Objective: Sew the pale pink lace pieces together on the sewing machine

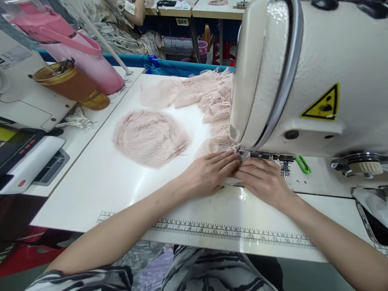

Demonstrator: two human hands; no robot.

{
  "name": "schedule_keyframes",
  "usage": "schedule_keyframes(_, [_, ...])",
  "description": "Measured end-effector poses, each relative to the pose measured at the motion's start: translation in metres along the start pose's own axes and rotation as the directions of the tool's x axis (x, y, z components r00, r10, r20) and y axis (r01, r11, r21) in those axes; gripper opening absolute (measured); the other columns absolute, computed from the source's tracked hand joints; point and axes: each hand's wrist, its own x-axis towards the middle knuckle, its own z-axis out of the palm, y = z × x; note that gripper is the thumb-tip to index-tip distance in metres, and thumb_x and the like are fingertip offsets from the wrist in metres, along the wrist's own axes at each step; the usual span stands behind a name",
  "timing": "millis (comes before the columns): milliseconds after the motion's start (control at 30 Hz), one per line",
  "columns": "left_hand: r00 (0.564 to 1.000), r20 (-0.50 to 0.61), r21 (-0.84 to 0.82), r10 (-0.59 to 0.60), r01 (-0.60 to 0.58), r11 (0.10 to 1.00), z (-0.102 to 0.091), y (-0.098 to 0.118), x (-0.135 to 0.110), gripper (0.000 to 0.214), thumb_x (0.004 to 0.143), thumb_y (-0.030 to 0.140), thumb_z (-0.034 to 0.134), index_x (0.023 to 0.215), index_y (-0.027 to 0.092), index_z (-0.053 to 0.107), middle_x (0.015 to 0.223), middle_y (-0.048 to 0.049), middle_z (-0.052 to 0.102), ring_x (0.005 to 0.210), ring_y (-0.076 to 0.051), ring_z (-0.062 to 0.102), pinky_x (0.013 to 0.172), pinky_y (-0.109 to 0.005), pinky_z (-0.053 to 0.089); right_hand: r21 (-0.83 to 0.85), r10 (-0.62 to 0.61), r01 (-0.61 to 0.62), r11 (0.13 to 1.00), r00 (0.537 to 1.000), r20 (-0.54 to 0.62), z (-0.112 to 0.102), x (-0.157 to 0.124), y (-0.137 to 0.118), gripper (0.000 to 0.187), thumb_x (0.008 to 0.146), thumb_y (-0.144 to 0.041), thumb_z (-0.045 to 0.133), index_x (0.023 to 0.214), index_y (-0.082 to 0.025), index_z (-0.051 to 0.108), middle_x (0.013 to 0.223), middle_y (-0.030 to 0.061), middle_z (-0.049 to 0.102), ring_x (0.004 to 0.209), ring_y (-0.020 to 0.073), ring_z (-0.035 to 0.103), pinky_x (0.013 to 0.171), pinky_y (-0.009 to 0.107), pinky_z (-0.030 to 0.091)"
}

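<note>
A sheer pale pink lace fabric [218, 131] runs from behind the sewing machine [266, 81] down to its presser foot [244, 155]. My left hand [212, 171] lies over the near end of this lace, fingers together and the thumb mostly tucked beneath. From the other side, my right hand [263, 180] has its fingers bent and pressed on the edge just in front of the foot. Both sets of fingertips almost meet there, and they hide most of the cloth they hold and the needle. Left of my hands, a separate rounded lace piece [151, 137] lies flat with loose reddish threads.
A printed ruler scale [212, 230] follows the table's front edge. Green-handled thread snips [303, 165] lie under the machine arm. A pink bottle [81, 56] and an amber cup [72, 87] stand left; a phone [372, 222] lies right. Another person's arm [138, 14] shows behind.
</note>
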Motion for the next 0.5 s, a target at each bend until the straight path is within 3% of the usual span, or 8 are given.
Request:
schedule_keyframes(133, [0.996,0.079,-0.02,-0.031,0.033,0.999,0.0043,-0.0028,-0.0033,0.049,0.086,0.022,0.05,0.133,0.006,0.05,0.139,-0.0145,0.052,0.132,-0.026,0.047,0.11,-0.04,0.042,0.043,0.018,-0.018,0.999,1.0,-0.011,0.0016,0.0,-0.0002,0.017,0.088,-0.01,0.057,0.092,-0.022,0.067,0.088,-0.0068,0.073,0.088,0.0079,0.064,0.084,0.024,0.047])
schedule_keyframes(333, [0.996,0.079,-0.002,-0.034,0.034,0.999,0.0025,-0.0026,-0.0033,0.05,0.085,0.021,0.052,0.132,0.006,0.052,0.138,-0.0141,0.052,0.13,-0.027,0.049,0.109,-0.041,0.043,0.07,0.017,-0.018,0.997,1.0,0.018,0.0049,-0.0042,0.0013,0.018,0.086,-0.009,0.06,0.096,-0.021,0.068,0.088,-0.0056,0.073,0.088,0.0085,0.065,0.091,0.025,0.047])
schedule_keyframes(500, [0.998,0.047,0.029,-0.044,0.043,0.999,0.003,-0.0019,-0.0022,0.046,0.087,0.023,0.05,0.13,0.006,0.055,0.136,-0.0141,0.055,0.129,-0.027,0.05,0.108,-0.04,0.045,0.03,0.018,-0.018,0.999,1.0,-0.012,0.0057,-0.0034,0.0014,0.02,0.085,-0.007,0.058,0.094,-0.022,0.068,0.088,-0.0065,0.073,0.088,0.0083,0.065,0.083,0.025,0.048])
